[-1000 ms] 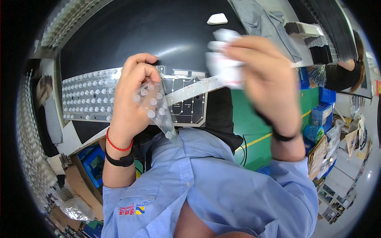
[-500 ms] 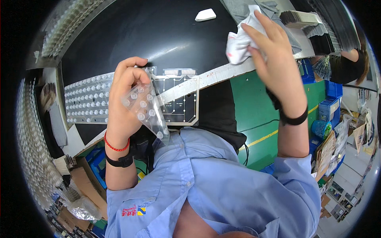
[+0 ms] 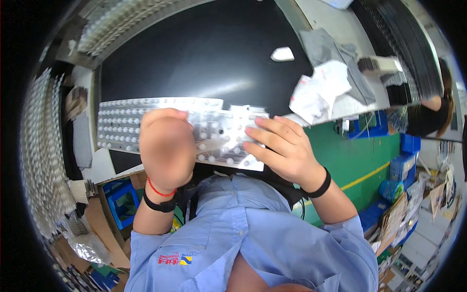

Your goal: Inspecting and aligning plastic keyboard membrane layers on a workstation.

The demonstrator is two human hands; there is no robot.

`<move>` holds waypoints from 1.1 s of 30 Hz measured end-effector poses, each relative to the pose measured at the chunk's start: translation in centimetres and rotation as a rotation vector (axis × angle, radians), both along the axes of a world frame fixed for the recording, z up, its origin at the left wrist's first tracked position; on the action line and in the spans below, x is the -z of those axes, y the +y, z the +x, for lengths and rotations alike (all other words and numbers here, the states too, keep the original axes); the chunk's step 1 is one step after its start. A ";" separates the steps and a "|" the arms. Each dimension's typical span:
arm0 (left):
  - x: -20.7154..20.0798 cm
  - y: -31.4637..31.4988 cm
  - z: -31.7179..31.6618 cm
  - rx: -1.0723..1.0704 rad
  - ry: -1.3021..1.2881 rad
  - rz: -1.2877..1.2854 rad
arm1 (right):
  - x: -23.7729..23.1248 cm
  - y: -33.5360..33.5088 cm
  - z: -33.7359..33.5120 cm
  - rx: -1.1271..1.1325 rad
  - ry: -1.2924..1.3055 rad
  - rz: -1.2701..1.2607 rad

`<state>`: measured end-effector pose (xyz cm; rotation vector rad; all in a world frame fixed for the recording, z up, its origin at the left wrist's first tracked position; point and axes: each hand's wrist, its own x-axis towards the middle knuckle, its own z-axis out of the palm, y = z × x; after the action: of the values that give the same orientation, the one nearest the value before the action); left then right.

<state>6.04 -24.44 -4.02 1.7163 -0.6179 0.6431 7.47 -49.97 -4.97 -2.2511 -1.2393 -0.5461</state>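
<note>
A translucent keyboard membrane sheet [image 3: 232, 160] with rows of round domes lies across the near part of a black table, its right end reaching past the table's near edge. My left hand [image 3: 167, 148] covers the sheet's middle. It is smeared by motion and most of its fingers are hidden, though one fingertip shows at the sheet. On the right end rests my right hand [image 3: 287, 151], fingers stretched out and apart over the sheet's edge. A crumpled white cloth or paper [image 3: 321, 90] with faint red marks lies right of that hand, touching neither.
A small white block [image 3: 282, 54] sits on the black tabletop [image 3: 194, 53]. Grey cloth [image 3: 340, 63] lies at the right edge. Stacked dome sheets [image 3: 46, 160] stand at the left. A person [image 3: 428, 114] is at far right, near blue crates [image 3: 404, 158].
The folded-back dome flap now lies flat over the circuit sheet at the right end. My right hand has let go of the white cloth and moved left onto the sheet.
</note>
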 end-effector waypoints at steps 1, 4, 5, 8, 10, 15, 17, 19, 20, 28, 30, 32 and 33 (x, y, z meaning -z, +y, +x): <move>-0.6 0.2 -0.7 -0.059 -0.022 0.031 | -0.5 0.3 0.8 -0.026 -0.018 0.038; -1.3 2.3 -2.4 -0.064 -0.137 0.186 | -1.9 0.7 2.2 0.014 0.157 0.188; -1.5 2.7 -2.9 -0.037 -0.154 0.175 | -2.9 0.9 2.6 0.053 0.171 0.192; -1.5 3.9 -5.0 -0.160 -0.334 0.132 | -4.9 1.3 4.1 0.187 0.501 0.378; -1.5 4.9 -5.8 -0.194 -0.347 0.108 | -5.4 1.5 5.2 0.237 0.841 0.656; -1.1 7.2 -5.9 -0.297 -0.260 0.126 | -6.5 1.2 9.6 0.280 1.088 0.604; -0.9 7.9 -5.9 -0.297 -0.190 0.154 | -6.3 1.7 10.5 0.309 1.158 0.553; -0.6 8.4 -5.7 -0.294 -0.185 0.141 | -7.1 2.2 10.8 0.337 1.158 0.496; -0.6 8.7 -5.7 -0.297 -0.156 0.139 | -7.6 2.4 10.9 0.338 1.166 0.459; -0.1 10.5 -5.3 -0.316 -0.040 0.122 | -11.9 3.8 14.0 0.213 1.014 0.325; 0.2 10.7 -5.2 -0.298 -0.022 0.101 | -13.9 3.9 16.4 0.141 1.143 0.435; 0.2 10.9 -5.1 -0.294 -0.033 0.110 | -15.4 4.4 18.9 0.064 1.227 0.533; 0.1 11.0 -4.9 -0.269 -0.047 0.121 | -15.7 4.6 20.4 0.047 1.247 0.596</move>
<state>1.09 -13.49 -4.10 1.9203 -0.4702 0.8512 27.91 -45.37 10.76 -1.5572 -0.2965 0.4278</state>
